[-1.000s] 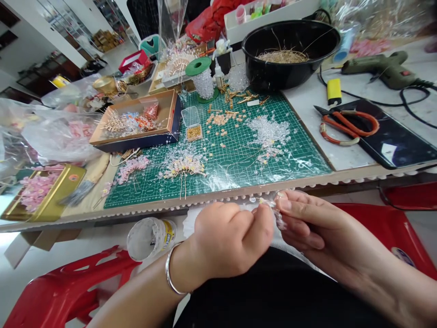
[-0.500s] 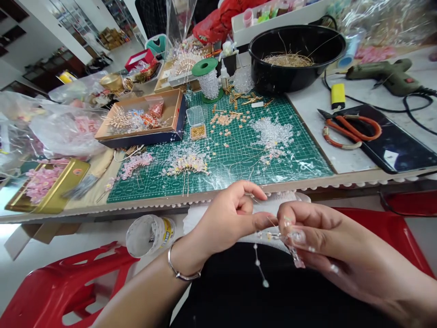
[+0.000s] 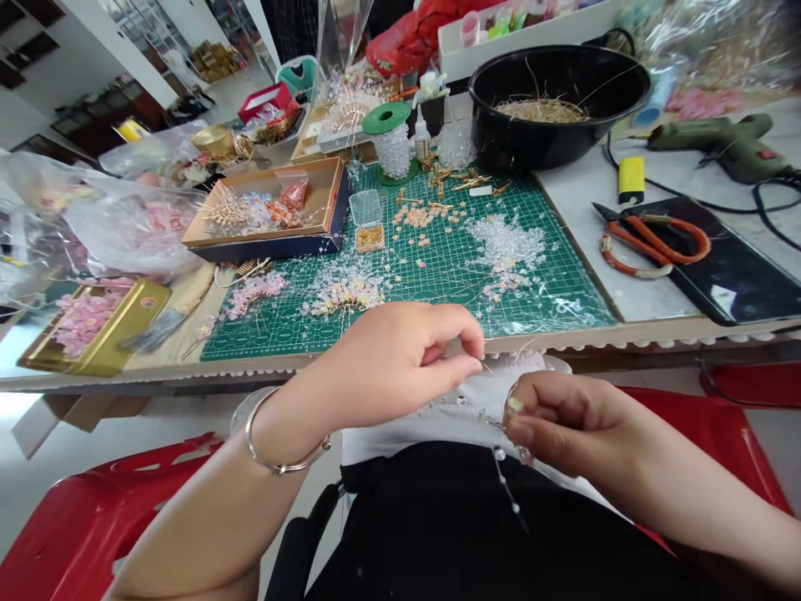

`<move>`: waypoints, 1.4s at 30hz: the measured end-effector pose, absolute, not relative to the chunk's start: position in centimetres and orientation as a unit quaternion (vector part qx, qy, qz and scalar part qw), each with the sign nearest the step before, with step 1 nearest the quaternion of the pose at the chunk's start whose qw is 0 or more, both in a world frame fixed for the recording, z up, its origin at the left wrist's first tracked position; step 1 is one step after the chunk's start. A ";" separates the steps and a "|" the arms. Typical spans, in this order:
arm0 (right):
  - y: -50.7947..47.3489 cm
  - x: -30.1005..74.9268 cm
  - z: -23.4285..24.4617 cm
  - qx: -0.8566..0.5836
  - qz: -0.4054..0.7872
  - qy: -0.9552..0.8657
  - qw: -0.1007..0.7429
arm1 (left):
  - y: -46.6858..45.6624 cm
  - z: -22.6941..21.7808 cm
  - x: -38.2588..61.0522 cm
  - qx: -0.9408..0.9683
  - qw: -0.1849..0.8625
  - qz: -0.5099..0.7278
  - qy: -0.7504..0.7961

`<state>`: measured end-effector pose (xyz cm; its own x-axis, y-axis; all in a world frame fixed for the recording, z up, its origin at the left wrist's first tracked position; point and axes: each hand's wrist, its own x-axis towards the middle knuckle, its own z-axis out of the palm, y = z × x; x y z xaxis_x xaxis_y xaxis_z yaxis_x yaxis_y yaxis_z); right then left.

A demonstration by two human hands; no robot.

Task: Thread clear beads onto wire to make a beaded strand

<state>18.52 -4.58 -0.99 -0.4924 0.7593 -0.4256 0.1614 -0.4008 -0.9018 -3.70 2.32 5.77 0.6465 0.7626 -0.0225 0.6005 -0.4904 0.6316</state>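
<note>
Cluttered with craft supplies, the desk [image 3: 576, 196] carries a green gridded cutting mat [image 3: 438, 275] strewn with clear and peach beads, a wide black bowl of straw-coloured wire [image 3: 556, 92], orange-handled pliers [image 3: 651, 242] and a shallow brown box of trinkets [image 3: 269, 213]. Just in front of the desk edge, above the lap, the left hand [image 3: 388, 363] pinches thumb against forefinger on a thin wire, its grip closed tight. The right hand [image 3: 563, 421] sits just beside it, fingers curled into a closed grip around the short strand of clear beads on wire [image 3: 510, 488], whose free end hangs down over the black clothing. A silver bangle [image 3: 275, 455] circles the left wrist. Red plastic chairs [image 3: 93, 534] flank the lap.
</note>
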 end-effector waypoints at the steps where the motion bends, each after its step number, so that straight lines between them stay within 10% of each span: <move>1: -4.5 18.5 -1.1 -0.464 0.696 -0.503 0.220 | 2.4 6.0 -3.8 0.860 0.290 0.123 0.401; 9: -2.8 17.2 -1.4 -0.520 0.633 -0.458 0.346 | -0.7 6.6 -1.0 0.889 0.002 0.185 0.418; 30: -1.6 17.1 0.8 -0.316 0.842 -0.148 0.411 | -2.8 1.0 -1.0 0.907 -0.090 0.325 0.253; 42: -2.3 17.3 0.4 -0.293 0.867 -0.123 0.384 | -3.4 0.3 -1.9 0.809 0.220 0.428 0.339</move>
